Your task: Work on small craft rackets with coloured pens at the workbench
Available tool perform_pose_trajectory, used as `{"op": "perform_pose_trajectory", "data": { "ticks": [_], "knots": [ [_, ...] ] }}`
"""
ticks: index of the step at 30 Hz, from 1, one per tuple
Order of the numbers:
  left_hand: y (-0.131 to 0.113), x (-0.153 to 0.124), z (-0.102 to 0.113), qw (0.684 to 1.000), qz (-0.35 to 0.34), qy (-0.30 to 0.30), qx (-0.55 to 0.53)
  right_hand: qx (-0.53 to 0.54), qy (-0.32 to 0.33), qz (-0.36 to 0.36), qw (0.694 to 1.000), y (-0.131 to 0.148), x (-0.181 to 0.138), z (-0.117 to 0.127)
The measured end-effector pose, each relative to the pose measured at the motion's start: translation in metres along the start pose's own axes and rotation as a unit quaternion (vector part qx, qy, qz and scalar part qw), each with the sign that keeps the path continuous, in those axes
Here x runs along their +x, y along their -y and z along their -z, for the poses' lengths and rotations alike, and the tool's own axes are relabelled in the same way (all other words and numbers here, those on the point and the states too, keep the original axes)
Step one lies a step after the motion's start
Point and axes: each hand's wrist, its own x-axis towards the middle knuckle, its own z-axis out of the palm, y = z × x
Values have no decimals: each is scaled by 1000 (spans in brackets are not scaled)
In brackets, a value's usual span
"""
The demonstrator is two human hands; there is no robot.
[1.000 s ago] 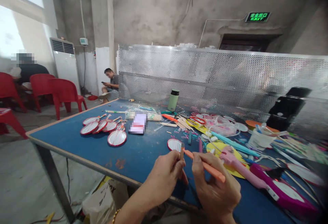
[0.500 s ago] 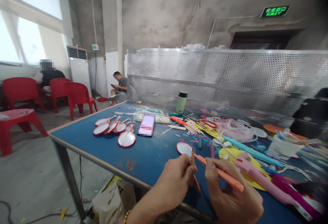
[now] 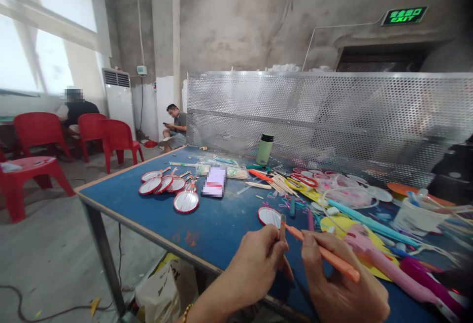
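Observation:
My left hand (image 3: 254,259) is closed around a flat, narrow wooden strip (image 3: 283,229), pinched upright between thumb and fingers. In my right hand (image 3: 345,283) is an orange pen-shaped tool (image 3: 334,259), gripped like a pencil. Its narrow tip points left and meets the strip near the top; what the tip is like is too small to tell. Just behind the strip lies a round white disc with a red rim (image 3: 269,216), partly covered by my left hand and the strip. The lower end of the strip is hidden by my fingers.
Several red-rimmed discs with handles (image 3: 185,201) lie left, beside a phone (image 3: 213,182). Behind are a green bottle (image 3: 265,149) and wooden sticks (image 3: 283,183). A pink glue gun (image 3: 388,269), yellow sheets and a white tub (image 3: 417,217) crowd the right. A perforated metal screen (image 3: 314,116) stands behind.
The camera view has turned slightly left, so everything sits a little further right. Both hands keep their grips, with the orange tool's tip still against the wooden strip.

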Motion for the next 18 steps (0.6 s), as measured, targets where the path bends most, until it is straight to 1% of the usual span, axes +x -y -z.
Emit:
{"op": "perform_pose_trajectory", "data": {
  "ticks": [5, 14, 18],
  "knots": [
    [2, 0, -1, 1000, 7, -5, -3, 14, 7, 6, 1000, -1, 1, 0],
    [5, 0, -2, 1000, 7, -4, 2, 1, -7, 3, 1000, 0, -1, 1],
    [6, 0, -3, 1000, 10, 0, -2, 0, -2, 3, 1000, -2, -1, 1]
  ]
}}
